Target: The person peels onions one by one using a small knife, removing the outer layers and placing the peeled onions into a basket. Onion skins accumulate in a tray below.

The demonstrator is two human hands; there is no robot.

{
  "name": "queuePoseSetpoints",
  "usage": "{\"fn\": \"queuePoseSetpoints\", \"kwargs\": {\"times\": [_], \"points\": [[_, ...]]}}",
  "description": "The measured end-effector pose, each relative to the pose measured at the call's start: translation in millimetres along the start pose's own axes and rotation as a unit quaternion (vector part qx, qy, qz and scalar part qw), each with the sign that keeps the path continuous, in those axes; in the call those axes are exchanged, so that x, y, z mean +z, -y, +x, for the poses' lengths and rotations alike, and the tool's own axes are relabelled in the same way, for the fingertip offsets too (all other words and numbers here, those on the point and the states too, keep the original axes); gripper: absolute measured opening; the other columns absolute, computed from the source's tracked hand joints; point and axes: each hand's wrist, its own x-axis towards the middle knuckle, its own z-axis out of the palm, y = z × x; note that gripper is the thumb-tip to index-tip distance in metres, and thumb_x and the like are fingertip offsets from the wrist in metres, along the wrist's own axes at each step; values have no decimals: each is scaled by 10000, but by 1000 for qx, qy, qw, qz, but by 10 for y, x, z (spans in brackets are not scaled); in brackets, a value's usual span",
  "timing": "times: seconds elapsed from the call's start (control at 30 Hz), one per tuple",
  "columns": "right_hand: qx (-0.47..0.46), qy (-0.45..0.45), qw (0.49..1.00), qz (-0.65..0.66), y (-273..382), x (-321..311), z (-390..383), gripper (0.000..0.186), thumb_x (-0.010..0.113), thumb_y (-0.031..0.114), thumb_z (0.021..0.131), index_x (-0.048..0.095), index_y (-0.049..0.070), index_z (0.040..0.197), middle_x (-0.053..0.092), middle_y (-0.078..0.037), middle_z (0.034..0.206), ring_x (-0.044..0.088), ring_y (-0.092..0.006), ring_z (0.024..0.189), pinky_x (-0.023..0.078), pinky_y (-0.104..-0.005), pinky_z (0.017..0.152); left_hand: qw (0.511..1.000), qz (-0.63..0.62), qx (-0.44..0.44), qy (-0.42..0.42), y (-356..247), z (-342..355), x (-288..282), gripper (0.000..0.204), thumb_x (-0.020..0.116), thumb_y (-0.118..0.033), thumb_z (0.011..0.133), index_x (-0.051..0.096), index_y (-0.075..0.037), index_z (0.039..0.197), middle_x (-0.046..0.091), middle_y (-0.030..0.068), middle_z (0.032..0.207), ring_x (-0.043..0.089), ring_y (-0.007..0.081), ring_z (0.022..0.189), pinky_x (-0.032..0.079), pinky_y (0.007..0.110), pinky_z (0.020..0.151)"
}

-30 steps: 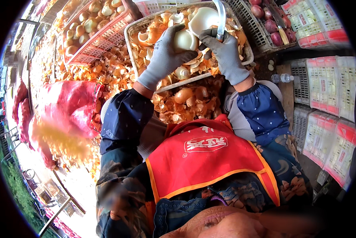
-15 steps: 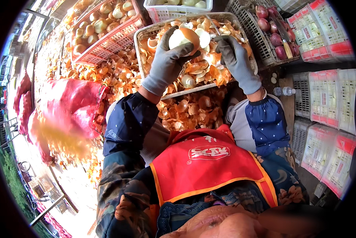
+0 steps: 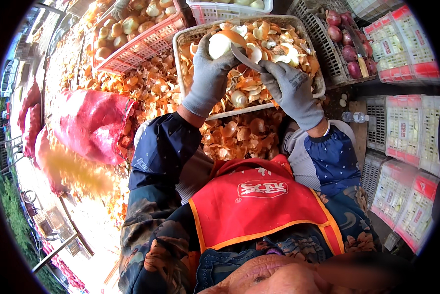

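Note:
My left hand, in a grey glove, is closed around a partly peeled onion, its pale flesh bare and some brown skin left on the upper side. In my gloved right hand is a small knife. Its curved blade points left and meets the onion's right side; the handle is hidden in my fingers. Both hands are over a pale rectangular tray heaped with onion skins. A whitish peeled-looking onion lies among the skins.
A pink crate of brown onions stands at far left, with what looks like another person's gloved hand. A white crate stands behind the tray. Red onions and another knife are at right, near a bottle and stacked crates.
My right hand has moved left and turned, bringing the knife blade against the onion. A grey-gloved hand now shows at the far-left crate. The whole view has shifted slightly.

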Motion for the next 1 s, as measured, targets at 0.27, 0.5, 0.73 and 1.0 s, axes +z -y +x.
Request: {"fn": "queuePoseSetpoints", "kwargs": {"times": [0.27, 0.5, 0.73, 1.0], "points": [[9, 8, 999, -40, 13, -22, 15, 187, 609, 170, 890, 603, 85, 1056, 641, -70, 806, 645, -253, 674, 505, -353, 569, 990, 133, 41, -8, -20, -19, 15, 434, 710, 11, 793, 461, 36, 1148, 612, 110, 1017, 639, 162, 894, 555, 270, 779], [51, -45, 996, 58, -81, 115, -31, 179, 590, 170, 913, 597, 38, 1033, 620, -74, 747, 636, -223, 640, 495, -345, 554, 956, 279, 92, 5, 47, -23, 11, 501, 780, -64, 767, 461, -5, 1148, 611, 84, 1022, 626, 140, 885, 534, 243, 768], [201, 122, 846, 479, -359, -122, -68, 390, 535, 363, 973, 563, 9, 1133, 581, -23, 730, 562, -80, 566, 444, -210, 478, 966, 248, 51, 51, -31, -27, 46, 592, 818, -92, 722, 492, 0, 1208, 626, 97, 1060, 634, 161, 919, 537, 271, 796], [-18, -65, 996, 64, -260, 22, 40, 308, 726, 268, 829, 632, 26, 996, 652, -131, 824, 655, -263, 729, 515, -342, 634, 874, 434, 152, 158, 232, -58, -23, 733, 834, -173, 648, 476, 8, 1262, 548, 146, 1148, 579, 269, 1050, 492, 357, 890]]}}
